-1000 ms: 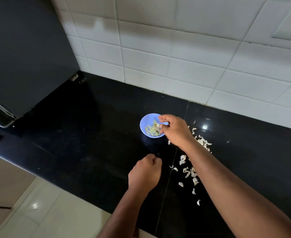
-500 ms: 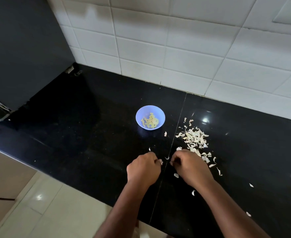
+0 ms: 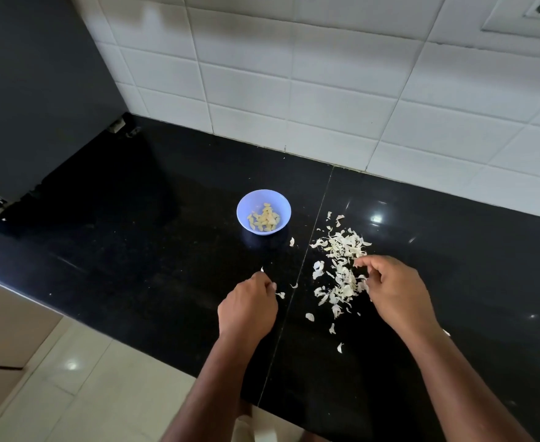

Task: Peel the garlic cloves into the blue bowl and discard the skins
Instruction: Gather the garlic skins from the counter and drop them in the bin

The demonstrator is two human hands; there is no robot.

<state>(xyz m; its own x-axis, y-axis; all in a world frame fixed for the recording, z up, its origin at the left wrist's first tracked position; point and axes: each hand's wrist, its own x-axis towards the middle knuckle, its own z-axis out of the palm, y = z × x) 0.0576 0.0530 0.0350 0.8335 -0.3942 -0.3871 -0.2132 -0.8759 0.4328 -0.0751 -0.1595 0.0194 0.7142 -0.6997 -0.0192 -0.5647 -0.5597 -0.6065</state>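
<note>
The small blue bowl [image 3: 242, 208] stands mid-counter with several peeled yellowish garlic cloves [image 3: 263, 218] inside. To its right lies a scattered pile of white garlic skins [image 3: 342, 250] on the black counter. My right hand [image 3: 396, 291] hovers over the pile's right side, fingers curled, with thumb and forefinger pinching skins at the pile's edge. My left hand [image 3: 247, 309] rests on the counter in front of the bowl as a closed fist. Its inside is hidden. A loose skin flake [image 3: 280, 295] lies by its fingertips.
The black counter [image 3: 134, 250] ends at a front edge on the left, above a tiled floor [image 3: 70, 378]. A dark appliance [image 3: 32, 106] stands at the far left. White wall tiles [image 3: 326, 90] rise behind. Stray skin flakes [image 3: 339, 347] dot the counter near my right forearm.
My right hand left the bowl, came back beside my left fist, then moved right onto the skin pile. My left fist stayed where it was.
</note>
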